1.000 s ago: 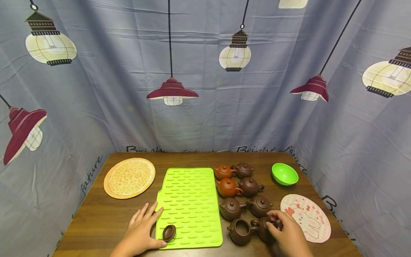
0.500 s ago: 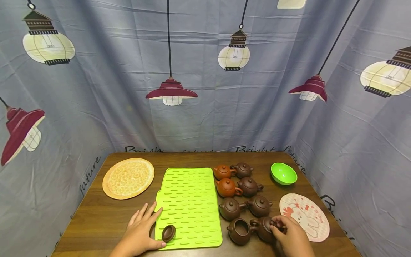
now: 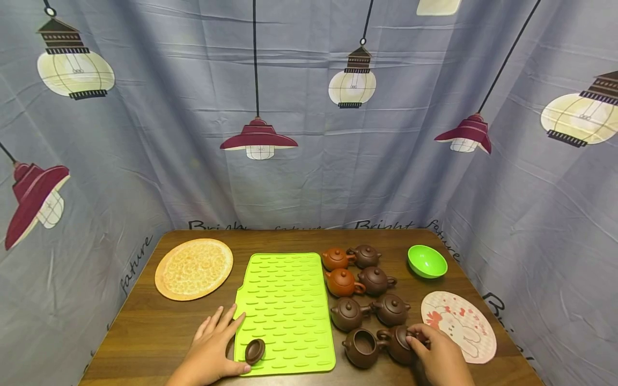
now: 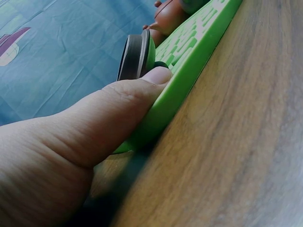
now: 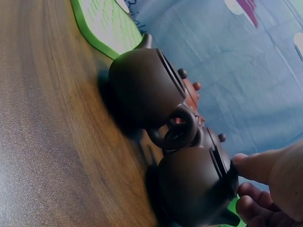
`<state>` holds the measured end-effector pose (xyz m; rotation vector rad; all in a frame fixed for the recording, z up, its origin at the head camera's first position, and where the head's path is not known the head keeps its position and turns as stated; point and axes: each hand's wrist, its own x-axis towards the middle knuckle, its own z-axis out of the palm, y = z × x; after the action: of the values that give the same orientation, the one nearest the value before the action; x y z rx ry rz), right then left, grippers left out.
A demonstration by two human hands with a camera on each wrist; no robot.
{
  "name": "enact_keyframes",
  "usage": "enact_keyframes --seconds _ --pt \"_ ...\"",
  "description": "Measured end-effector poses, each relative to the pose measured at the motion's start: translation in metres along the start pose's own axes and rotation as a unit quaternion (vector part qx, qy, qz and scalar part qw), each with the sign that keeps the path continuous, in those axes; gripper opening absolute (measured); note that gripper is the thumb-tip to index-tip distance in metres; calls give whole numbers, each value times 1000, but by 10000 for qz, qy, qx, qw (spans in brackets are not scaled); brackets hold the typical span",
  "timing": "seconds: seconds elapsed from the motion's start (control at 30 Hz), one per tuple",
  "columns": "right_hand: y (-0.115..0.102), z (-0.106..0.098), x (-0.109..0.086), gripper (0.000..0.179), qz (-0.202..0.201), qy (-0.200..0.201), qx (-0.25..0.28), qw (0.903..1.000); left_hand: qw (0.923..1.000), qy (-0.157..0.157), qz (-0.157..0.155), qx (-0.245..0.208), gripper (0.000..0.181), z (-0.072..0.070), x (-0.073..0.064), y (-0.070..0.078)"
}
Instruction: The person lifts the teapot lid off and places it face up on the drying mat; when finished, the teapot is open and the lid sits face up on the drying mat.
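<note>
My left hand (image 3: pixel 210 346) lies with fingers spread along the left edge of a green ridged mat (image 3: pixel 289 311). Its thumb rests on the mat's near corner, close beside a dark brown teapot lid (image 3: pixel 255 351) that sits tilted with its underside up; the left wrist view shows that lid (image 4: pixel 135 56) just behind the thumb. Over at the near right, my right hand (image 3: pixel 436 354) pinches the lid knob of a dark brown teapot (image 3: pixel 397 346); the knob is mostly hidden by the fingers. To its left stands a brown teapot with no lid (image 3: pixel 356 356), the two handles close together.
Behind stand several lidded teapots, including dark brown ones (image 3: pixel 346 315) and orange ones (image 3: pixel 341 283). A green bowl (image 3: pixel 427 262) and a round rabbit-print mat (image 3: pixel 461 327) are at the right. A round cracker-patterned mat (image 3: pixel 195 269) lies at the far left.
My right hand has shifted a little to the right, and its fingertips have come together at the lid's knob. The left hand and the loose lid have stayed in place.
</note>
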<state>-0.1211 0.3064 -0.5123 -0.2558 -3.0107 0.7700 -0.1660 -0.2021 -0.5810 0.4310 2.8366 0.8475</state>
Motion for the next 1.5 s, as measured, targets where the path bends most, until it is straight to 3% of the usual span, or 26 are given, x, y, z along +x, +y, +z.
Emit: enact_keyframes --seconds 0.5,0.67,0.83,0.97,1.07,1.2,1.33,1.5 --pt "0 -2 -1 20 5 -158 68 9999 9999 -155 -19 -28 122 9 -4 -9" --pt "-5 -5 -1 25 142 -70 226 9996 10000 10 86 32 122 8 -1 -7" --pt "-14 -5 -2 24 270 -102 680 9973 10000 -23 64 45 122 3 -1 -4" --pt "-21 -1 -1 27 428 -269 1380 9891 9999 7 97 64 122 1 0 -2" --pt "-25 3 0 28 597 -449 1957 9778 9999 43 118 92 121 1 0 -2" --pt "-31 10 2 28 756 -749 2795 9542 9999 21 75 89 121 2 0 -3" --pt "-35 14 3 32 741 -1126 3714 9187 9999 25 69 96 122 2 0 -3" --pt "-37 18 6 31 548 -1692 4647 8674 9999 -1 46 96 121 1 0 -2"
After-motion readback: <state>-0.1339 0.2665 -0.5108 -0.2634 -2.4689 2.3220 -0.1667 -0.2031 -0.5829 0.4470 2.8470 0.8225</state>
